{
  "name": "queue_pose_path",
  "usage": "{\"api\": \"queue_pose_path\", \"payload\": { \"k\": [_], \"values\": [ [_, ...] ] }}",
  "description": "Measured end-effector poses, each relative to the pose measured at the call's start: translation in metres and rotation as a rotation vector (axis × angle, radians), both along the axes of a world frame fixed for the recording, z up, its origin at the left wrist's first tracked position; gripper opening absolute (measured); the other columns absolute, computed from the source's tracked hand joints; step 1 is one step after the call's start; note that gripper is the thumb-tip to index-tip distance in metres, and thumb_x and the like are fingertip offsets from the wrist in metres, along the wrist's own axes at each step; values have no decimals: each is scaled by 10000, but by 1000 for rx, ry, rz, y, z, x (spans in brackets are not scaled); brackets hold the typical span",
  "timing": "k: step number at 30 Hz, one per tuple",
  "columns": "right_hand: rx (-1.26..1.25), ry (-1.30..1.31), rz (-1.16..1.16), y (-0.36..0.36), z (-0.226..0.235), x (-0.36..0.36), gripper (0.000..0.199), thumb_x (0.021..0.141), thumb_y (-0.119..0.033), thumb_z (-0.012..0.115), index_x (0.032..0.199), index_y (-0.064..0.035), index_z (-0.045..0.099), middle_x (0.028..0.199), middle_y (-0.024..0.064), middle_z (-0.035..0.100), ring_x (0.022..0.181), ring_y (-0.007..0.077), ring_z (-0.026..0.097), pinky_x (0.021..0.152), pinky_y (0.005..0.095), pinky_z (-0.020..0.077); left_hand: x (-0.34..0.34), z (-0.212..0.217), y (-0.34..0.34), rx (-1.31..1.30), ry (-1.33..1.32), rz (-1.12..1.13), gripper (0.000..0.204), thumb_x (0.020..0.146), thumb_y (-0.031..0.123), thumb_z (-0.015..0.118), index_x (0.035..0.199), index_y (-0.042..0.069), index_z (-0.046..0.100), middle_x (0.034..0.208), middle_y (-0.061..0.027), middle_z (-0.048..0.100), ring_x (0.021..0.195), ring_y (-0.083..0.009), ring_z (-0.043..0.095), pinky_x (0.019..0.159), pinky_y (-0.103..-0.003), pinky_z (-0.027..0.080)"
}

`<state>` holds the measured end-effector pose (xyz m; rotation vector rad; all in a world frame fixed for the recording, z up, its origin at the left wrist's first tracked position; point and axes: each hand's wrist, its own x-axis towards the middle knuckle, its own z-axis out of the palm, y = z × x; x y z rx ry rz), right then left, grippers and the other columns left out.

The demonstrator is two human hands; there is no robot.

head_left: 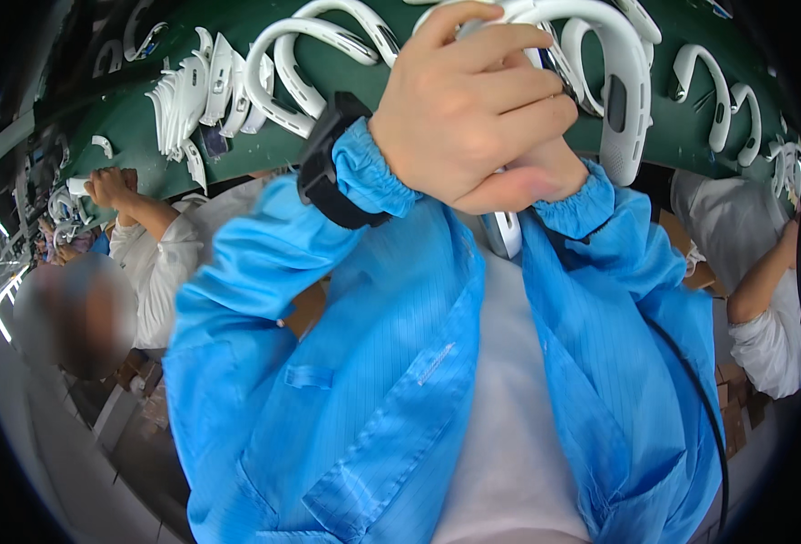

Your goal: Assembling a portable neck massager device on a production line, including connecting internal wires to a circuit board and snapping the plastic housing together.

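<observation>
My left hand (473,118), in a blue cuff with a black watch (332,163) at the wrist, reaches across from the left with its fingers curled over a white U-shaped neck fan (625,100). One slotted arm of the fan curves down on the right. A white rounded end (505,234) pokes out below the hands; whether it belongs to the same fan is hidden. Behind the left hand is my right hand (559,170). Only its wrist side shows, and its fingers are covered, so its grip cannot be seen.
More neck fans (283,82) lie on the green table (237,163) left of my hands, beside a row of curved white shells (183,100). Others (713,95) rest on the right. A co-worker (151,245) works at the left, another (754,263) at the right. A black cable (704,399) hangs along my right side.
</observation>
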<state>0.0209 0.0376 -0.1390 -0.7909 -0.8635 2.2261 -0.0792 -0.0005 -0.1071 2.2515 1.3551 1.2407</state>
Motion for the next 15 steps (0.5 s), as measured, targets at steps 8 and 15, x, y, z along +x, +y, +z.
{"api": "queue_pose_path", "payload": {
  "k": [8, 15],
  "values": [
    [47, 249, 208, 4, 14, -72, 238, 865, -271, 536, 948, -48, 543, 796, 57, 581, 652, 133, 568, 544, 260, 451, 20, 25, -17, 40, 361, -2, 482, 625, 505, 599, 710, 30, 607, 700, -118, 559, 720, -289, 552, 729, -501, 408],
    [464, 822, 417, -9, 114, -62, 245, 868, -275, 537, 969, -52, 541, 828, 51, 580, 702, 133, 569, 580, 253, 455, 3, 55, 8, 95, 290, -75, 654, 598, 542, 602, 850, -61, 576, 756, -169, 524, 670, -320, 507, 704, -480, 392]
  ]
}}
